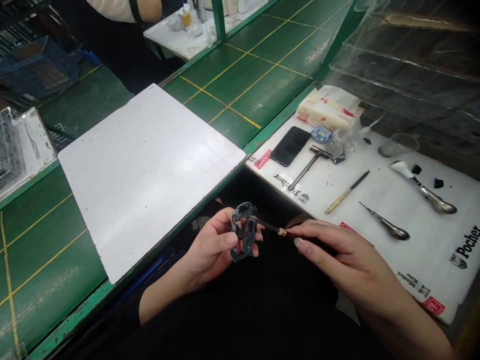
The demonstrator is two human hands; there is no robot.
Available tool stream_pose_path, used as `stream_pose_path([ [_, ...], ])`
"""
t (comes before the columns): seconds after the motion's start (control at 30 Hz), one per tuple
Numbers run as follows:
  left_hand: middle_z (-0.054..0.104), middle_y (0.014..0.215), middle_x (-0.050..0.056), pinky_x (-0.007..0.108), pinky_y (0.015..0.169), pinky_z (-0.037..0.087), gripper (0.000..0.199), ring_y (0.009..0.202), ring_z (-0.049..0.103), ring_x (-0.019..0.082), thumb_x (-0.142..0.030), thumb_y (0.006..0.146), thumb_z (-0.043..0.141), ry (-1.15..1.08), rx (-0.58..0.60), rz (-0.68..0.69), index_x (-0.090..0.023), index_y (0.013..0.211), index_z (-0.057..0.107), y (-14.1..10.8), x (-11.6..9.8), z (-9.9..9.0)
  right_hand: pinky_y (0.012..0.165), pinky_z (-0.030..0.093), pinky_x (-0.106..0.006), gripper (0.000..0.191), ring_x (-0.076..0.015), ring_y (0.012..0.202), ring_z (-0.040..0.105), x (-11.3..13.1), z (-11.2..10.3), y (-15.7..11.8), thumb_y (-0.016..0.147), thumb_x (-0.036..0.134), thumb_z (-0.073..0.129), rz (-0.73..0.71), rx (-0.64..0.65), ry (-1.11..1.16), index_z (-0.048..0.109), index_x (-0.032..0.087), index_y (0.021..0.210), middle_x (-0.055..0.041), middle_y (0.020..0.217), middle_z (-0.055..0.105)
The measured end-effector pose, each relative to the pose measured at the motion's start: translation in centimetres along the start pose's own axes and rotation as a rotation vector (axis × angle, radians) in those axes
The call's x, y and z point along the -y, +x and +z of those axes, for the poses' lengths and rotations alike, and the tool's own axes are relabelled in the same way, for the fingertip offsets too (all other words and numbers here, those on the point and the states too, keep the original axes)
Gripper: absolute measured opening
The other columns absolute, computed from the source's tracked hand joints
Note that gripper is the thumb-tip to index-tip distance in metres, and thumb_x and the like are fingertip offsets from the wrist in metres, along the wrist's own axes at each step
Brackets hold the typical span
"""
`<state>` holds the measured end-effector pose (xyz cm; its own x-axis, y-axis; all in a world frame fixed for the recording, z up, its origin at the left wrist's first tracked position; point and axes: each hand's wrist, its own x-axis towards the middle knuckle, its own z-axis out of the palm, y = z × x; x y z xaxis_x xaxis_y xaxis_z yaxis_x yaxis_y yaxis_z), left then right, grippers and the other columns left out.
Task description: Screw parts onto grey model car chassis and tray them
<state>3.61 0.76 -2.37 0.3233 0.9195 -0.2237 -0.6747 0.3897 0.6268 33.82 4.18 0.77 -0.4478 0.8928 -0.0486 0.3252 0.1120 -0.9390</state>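
Between the thumb and fingers of my left hand (213,245) is a dark grey moulded part (244,232) with openings through its middle, tilted upright over my lap. My right hand (337,255) is closed round the handle of a thin-bladed tool (270,226) with a brass collar. The blade points left, and its tip meets the upper right side of the moulded part. Most of the handle is hidden by my fingers, and I cannot tell the exact kind of blade.
A white board (153,180) lies at the left over the green bench (240,75). On the right-hand worktop are a phone (290,145), a small hammer (309,167), a file (348,192), a metal-handled pick (386,221), a white-tipped tool (425,187), a clear cup (398,145) and a tissue pack (328,107). Someone sits across the bench.
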Motion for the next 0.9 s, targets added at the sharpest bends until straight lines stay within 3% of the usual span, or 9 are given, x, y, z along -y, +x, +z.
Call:
stream_pose_path([
  [0.23,0.093,0.119,0.012,0.035,0.086,0.077,0.042,0.097,0.09,0.024,-0.047,0.1,0.111,0.0,0.022,0.021,-0.019,0.115,0.083,-0.2,0.5,-0.1,0.093,0.079,-0.034,0.022,-0.0299,0.118,0.096,0.1,0.6,-0.7,0.118,0.047,0.092,0.016,-0.048,-0.018,0.098,0.04,0.138,-0.0046,0.137,0.098],
  [0.33,0.094,0.121,0.012,0.034,0.088,0.077,0.046,0.091,0.091,0.022,-0.051,0.101,0.11,0.012,0.049,-0.003,-0.018,0.119,0.083,-0.3,0.5,0.1,0.091,0.078,-0.033,0.02,-0.0263,0.105,0.096,0.4,0.7,-0.7,0.114,0.042,0.097,-0.012,-0.068,-0.053,0.097,0.04,0.133,-0.0009,0.126,0.099],
  [0.47,0.095,0.128,0.013,0.035,0.094,0.078,0.044,0.101,0.094,0.023,-0.045,0.101,0.111,-0.008,0.038,-0.036,-0.019,0.122,0.082,-0.4,0.4,0.6,0.086,0.076,-0.031,0.013,-0.0239,0.104,0.095,1.3,0.6,-0.5,0.122,0.037,0.084,-0.06,-0.016,-0.09,0.096,0.039,0.126,0.0006,0.122,0.098],
  [0.57,0.095,0.133,0.014,0.037,0.1,0.079,0.044,0.109,0.095,0.025,-0.043,0.1,0.112,-0.005,0.016,-0.044,-0.019,0.121,0.082,-0.5,0.5,0.7,0.092,0.077,-0.032,0.019,-0.0245,0.11,0.097,1.7,0.6,-0.6,0.125,0.035,0.079,-0.089,-0.004,-0.124,0.095,0.038,0.134,0.0002,0.129,0.099],
  [0.67,0.096,0.13,0.014,0.035,0.095,0.078,0.045,0.102,0.094,0.023,-0.045,0.1,0.112,0.027,0.029,-0.032,-0.018,0.12,0.081,-0.6,0.5,0.7,0.096,0.077,-0.033,0.025,-0.0245,0.111,0.098,1.8,0.6,-0.8,0.123,0.032,0.08,-0.104,-0.012,-0.146,0.095,0.036,0.143,0.0003,0.132,0.1],
  [0.9,0.097,0.128,0.016,0.036,0.091,0.075,0.043,0.101,0.093,0.026,-0.043,0.1,0.11,0.064,0.036,-0.011,-0.02,0.117,0.079,-0.5,0.4,0.9,0.076,0.072,-0.034,0.025,-0.0233,0.089,0.094,2.2,0.1,-0.9,0.122,0.028,0.079,-0.125,0.008,-0.151,0.098,0.034,0.137,-0.0004,0.112,0.099],
])
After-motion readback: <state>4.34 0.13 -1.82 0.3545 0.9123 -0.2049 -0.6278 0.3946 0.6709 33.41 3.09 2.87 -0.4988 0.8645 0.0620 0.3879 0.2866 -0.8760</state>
